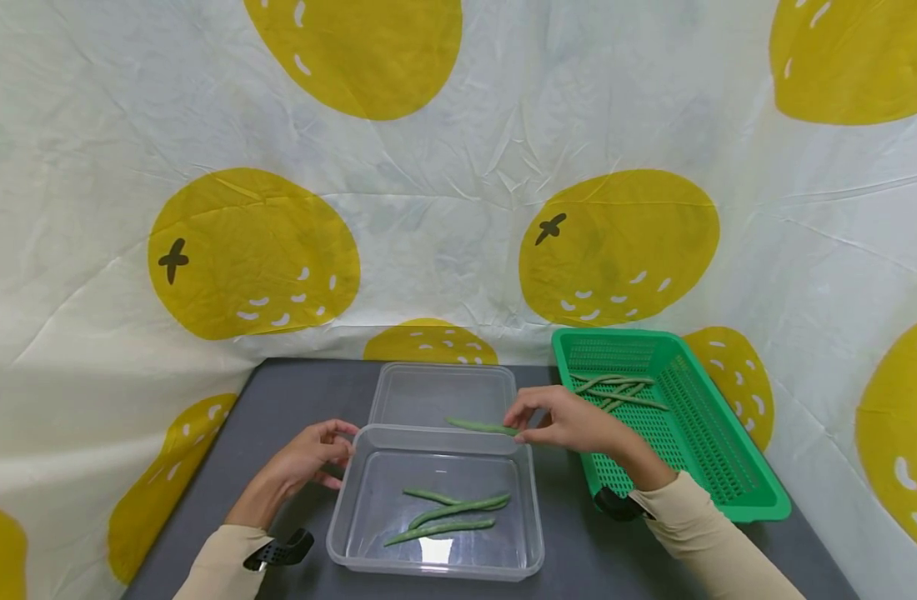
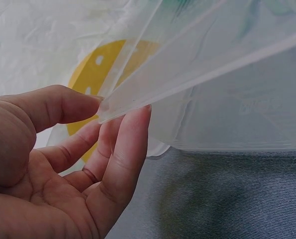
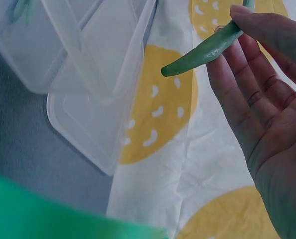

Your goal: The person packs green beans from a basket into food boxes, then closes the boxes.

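A clear plastic container (image 1: 436,561) stands at the front of the table with several green beans (image 1: 458,510) lying on its bottom. My left hand (image 1: 312,457) pinches the container's rim at its far left corner; in the left wrist view the thumb and fingertips (image 2: 140,119) meet at that edge. Between thumb and fingers, my right hand (image 1: 567,421) holds one green bean (image 3: 200,54) above the container's far right corner. In the head view this bean lies roughly level, pointing left over the back rim.
A green perforated basket (image 1: 729,450) on the right holds several more green beans (image 1: 619,392). Behind the container lies a clear lid (image 1: 443,392) on the dark table (image 1: 293,396). A white cloth with yellow fruit prints (image 1: 436,242) hangs behind the table.
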Tool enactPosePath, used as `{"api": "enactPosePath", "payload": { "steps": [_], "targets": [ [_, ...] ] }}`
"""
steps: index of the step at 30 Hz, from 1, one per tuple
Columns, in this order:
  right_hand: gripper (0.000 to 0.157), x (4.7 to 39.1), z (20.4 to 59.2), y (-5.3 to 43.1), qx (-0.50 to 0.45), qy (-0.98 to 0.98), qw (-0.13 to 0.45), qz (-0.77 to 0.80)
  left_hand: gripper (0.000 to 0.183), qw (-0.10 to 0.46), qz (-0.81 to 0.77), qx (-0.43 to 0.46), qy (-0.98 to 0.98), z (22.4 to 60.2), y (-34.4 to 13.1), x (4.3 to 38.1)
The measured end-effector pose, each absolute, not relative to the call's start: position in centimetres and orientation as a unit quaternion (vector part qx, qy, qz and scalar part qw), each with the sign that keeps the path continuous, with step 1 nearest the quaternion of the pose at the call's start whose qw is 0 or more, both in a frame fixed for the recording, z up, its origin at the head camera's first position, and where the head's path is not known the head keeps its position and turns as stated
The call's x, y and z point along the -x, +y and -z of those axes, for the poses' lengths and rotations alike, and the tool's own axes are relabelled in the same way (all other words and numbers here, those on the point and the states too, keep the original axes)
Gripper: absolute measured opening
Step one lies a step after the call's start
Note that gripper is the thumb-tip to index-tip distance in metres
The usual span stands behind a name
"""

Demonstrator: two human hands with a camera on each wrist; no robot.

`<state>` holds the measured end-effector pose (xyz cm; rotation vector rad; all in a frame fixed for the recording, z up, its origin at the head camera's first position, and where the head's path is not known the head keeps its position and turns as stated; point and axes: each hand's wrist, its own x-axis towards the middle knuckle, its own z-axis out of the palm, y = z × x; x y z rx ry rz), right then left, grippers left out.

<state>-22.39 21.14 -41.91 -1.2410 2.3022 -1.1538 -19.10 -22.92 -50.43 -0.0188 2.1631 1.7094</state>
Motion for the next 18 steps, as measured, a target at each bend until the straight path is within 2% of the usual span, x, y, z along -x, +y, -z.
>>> {"api": "enactPosePath", "payload": {
  "steps": [8,18],
  "targets": [
    [0.019,22.2,42.6,19.2,0.445,0.785,0.163,0.399,0.044,0.192,-0.607,0.009,0.771,50.4,-22.9,19.0],
    [0.026,21.8,43.1,18.6,0.462,0.784,0.154,0.386,0.045,0.193,-0.611,0.005,0.768,50.3,-23.0,19.0]
  ]
}}
